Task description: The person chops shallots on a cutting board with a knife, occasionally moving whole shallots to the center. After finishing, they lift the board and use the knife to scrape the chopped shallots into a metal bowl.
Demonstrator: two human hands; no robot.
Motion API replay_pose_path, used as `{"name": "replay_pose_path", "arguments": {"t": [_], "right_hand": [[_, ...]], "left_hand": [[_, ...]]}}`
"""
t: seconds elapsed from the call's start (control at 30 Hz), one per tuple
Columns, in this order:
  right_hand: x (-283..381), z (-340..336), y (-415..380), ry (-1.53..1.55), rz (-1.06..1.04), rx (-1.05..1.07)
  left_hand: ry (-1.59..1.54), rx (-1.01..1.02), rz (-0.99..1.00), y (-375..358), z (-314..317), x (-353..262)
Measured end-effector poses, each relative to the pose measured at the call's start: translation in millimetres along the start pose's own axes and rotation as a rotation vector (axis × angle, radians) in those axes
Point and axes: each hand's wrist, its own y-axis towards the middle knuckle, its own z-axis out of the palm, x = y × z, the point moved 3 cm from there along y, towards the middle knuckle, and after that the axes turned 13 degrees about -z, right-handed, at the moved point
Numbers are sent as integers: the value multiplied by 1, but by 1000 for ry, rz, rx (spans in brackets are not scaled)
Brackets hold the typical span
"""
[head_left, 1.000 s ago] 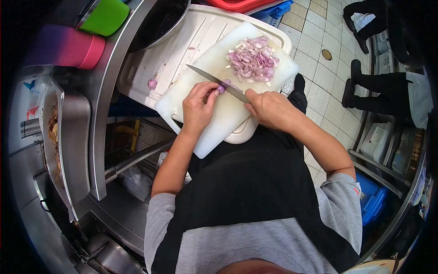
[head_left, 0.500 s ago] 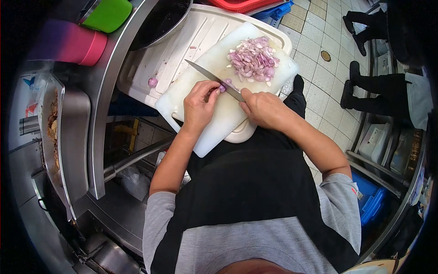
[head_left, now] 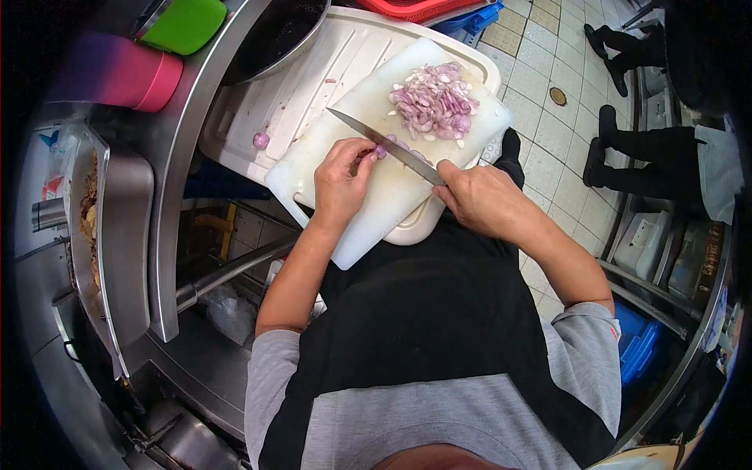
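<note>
With its fingers closed, my left hand (head_left: 342, 176) pinches a small purple shallot (head_left: 381, 151) on the white cutting board (head_left: 364, 223). My right hand (head_left: 478, 196) grips the handle end of a knife (head_left: 376, 139), whose long blade lies across the board right beside the shallot and points up and left. The handle itself is hidden in my fist. A few cut slices sit along the blade. Farther up the board is a heap of sliced shallots (head_left: 433, 100). One whole shallot (head_left: 261, 140) rests left of the board on the cream plastic lid (head_left: 235, 149) beneath it.
A dark wok-like pan (head_left: 282, 39) stands at the upper left, near a steel counter edge (head_left: 168, 196) with pink (head_left: 160, 82) and green containers (head_left: 188, 23). A red basket (head_left: 407, 8) is at the top. Another person's legs (head_left: 650, 164) are at the right.
My right hand has drawn the knife back, down and to the right. My left hand stays in place on the shallot, with slightly more slices showing beside the blade.
</note>
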Motion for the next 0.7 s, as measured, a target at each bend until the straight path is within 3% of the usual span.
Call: {"name": "replay_pose_path", "arguments": {"t": [0.4,0.7], "right_hand": [[-14,35,31,109,11,-43],[1,1,6,76,65,10]], "left_hand": [[-11,6,-10,0,1,1],[8,1,-7,0,1,-1]]}}
